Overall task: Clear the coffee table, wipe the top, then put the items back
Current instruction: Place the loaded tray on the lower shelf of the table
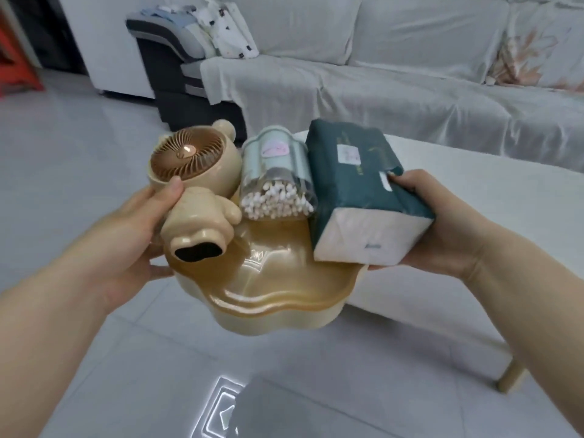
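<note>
I hold a beige, wavy-edged tray (268, 301) in the air in front of the white coffee table (493, 197). On the tray lie a bear-shaped beige fan (196, 181) on the left, a clear tub of cotton swabs (278, 181) in the middle and a dark green tissue pack (357, 197) on the right. My left hand (136, 235) grips the tray's left side, its thumb pressed on the fan. My right hand (442, 229) holds the tray's right side, thumb on top of the tissue pack.
A sofa under a white cover (395, 90) runs along the back, with a flowered cushion (534, 55) at right and folded cloths (221, 30) on its left arm. The pale tiled floor (94, 147) lies to the left. A beige table leg (512, 377) stands at lower right.
</note>
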Available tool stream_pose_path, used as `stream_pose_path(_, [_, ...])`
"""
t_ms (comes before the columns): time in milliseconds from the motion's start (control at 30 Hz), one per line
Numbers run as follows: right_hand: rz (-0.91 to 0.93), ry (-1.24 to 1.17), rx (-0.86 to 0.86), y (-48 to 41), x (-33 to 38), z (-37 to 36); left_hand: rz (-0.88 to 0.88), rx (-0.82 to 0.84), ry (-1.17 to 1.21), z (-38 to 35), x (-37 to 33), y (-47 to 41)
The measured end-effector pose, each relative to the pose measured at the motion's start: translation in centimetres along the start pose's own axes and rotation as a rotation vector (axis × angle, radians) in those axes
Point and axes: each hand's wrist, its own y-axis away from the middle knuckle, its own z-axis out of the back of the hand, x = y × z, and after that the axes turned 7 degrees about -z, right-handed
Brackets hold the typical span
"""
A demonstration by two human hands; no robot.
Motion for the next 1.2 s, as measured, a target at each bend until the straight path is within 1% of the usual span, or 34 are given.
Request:
stream_pose_path(133, [-0.051,-0.01,0.092,-1.9,-3.5,-2.1,0.052,-0.088,0.042,2.5,3.4,2.8])
stream_pose_path(300, [-0.158,-0.04,0.105,-3.6,-8.9,-2.2,0.119,-0.124,0.088,3.2,8.6,5.0])
stream_pose_path(400, [-0.214,-0.042,0.092,-4.3,-12.0,-1.2,0.161,-0.131,0.099,2.6,11.6,5.5])
stream_pose_path(533, [-0.279,-0.085,0.023,-4.3,-15.1,1.0,0.202,-0.116,0.126,0.7,15.0,5.0])
stream_pose_path(667, [-0.322,-0.141,-0.038,-3.1,-17.1,4.0,0.243,-0.071,0.154,-2.6,17.7,4.1])
stream_pose_path(867, [-0.316,-0.226,-0.149,-0.4,-19.5,10.4,0.275,0.0,0.179,-9.9,20.9,2.1])
stream_pose_path(967, [-0.296,-0.255,-0.201,1.3,-20.5,14.1,0.281,0.062,0.158,-14.0,22.0,0.8])
stream_pose_path(1200, [-0.204,-0.312,-0.279,2.7,-21.4,20.6,0.269,0.129,0.141,-21.1,22.6,-2.2])
